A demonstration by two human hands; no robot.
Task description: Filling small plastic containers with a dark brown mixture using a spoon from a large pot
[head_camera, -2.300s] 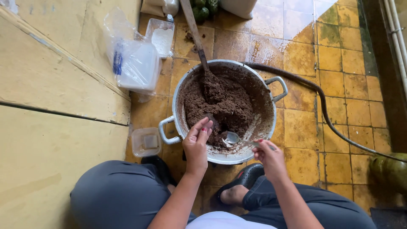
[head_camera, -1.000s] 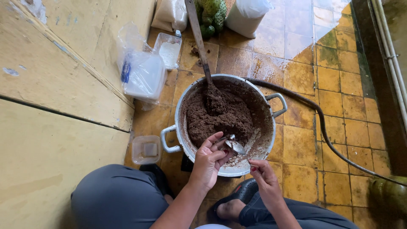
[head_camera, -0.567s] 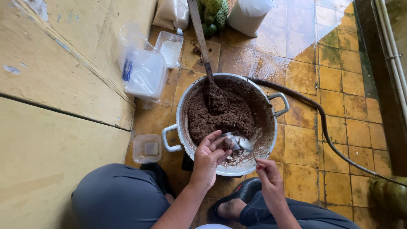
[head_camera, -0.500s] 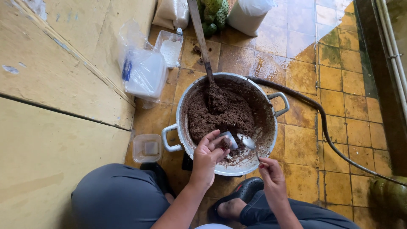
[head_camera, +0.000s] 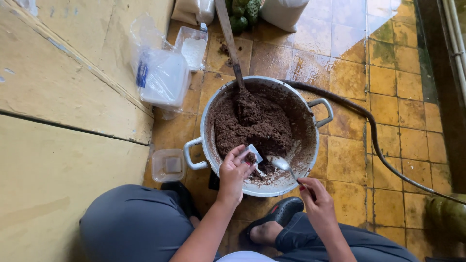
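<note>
A big metal pot (head_camera: 315, 145) with two handles stands on the tiled floor, partly filled with a dark brown crumbly mass (head_camera: 257, 126). A long wooden paddle (head_camera: 230, 41) is stuck in it and leans away from me. My left hand (head_camera: 233, 172) holds a small clear plastic bag (head_camera: 253, 153) with some brown mass in it, over the pot's near side. My right hand (head_camera: 315, 201) grips a metal spoon (head_camera: 283, 164) by its handle; the bowl of the spoon hangs inside the pot just right of the bag.
A small clear lidded tub (head_camera: 168, 165) sits left of the pot by the yellow wall (head_camera: 58, 97). A bag of stacked tubs (head_camera: 162, 77) and an open tub (head_camera: 193, 48) lie further away. A dark hose (head_camera: 374, 140) curves across the wet tiles. White sacks (head_camera: 281, 12) stand at the far end.
My left hand moved into the pot and now holds the small bag over the brown mass. My right hand drew back toward me with the spoon. The view shifted slightly.
</note>
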